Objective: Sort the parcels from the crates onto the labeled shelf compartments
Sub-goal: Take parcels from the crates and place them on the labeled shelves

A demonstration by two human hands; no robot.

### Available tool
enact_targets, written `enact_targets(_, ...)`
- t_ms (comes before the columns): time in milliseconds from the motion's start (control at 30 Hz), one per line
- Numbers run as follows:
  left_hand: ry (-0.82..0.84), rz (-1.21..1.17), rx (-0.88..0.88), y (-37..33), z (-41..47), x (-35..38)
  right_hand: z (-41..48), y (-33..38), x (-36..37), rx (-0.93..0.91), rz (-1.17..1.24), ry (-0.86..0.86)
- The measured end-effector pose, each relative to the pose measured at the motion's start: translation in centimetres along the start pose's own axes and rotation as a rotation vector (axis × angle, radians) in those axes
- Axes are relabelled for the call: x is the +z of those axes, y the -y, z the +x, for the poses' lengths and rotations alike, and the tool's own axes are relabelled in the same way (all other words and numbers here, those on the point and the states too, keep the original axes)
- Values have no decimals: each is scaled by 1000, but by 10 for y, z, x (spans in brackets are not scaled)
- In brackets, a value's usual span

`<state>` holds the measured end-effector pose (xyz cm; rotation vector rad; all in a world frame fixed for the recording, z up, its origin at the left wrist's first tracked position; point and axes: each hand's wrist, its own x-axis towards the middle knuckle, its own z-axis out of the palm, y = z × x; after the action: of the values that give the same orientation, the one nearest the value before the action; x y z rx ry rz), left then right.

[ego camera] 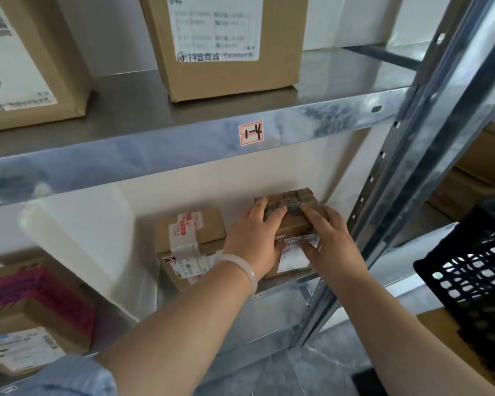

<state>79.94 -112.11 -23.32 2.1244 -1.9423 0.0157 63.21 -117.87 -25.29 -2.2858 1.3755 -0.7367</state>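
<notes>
A small brown parcel (293, 208) wrapped in printed tape rests at the right end of the lower shelf (286, 282). My left hand (253, 238) grips its left side and my right hand (326, 241) its right side, fingers over its top. A white label shows on its front face between my hands. Right beside it on the left sits another cardboard parcel (190, 247) with white and red stickers. The shelf beam above carries a handwritten tag "1-4" (251, 132).
Two big cardboard boxes (223, 44) stand on the upper shelf. A carton with pink print (37, 312) sits at lower left. A metal upright (406, 172) rises just right of my hands. A black plastic crate (477, 270) is at the far right.
</notes>
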Motion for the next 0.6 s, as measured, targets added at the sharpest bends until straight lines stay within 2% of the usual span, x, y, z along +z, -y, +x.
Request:
enact_targets(233, -32, 28, -52, 7, 10, 0, 17, 6, 13, -40, 65, -19)
enact_targets(600, -26, -9, -32, -1, 6, -3, 9, 6, 7, 12, -48, 6)
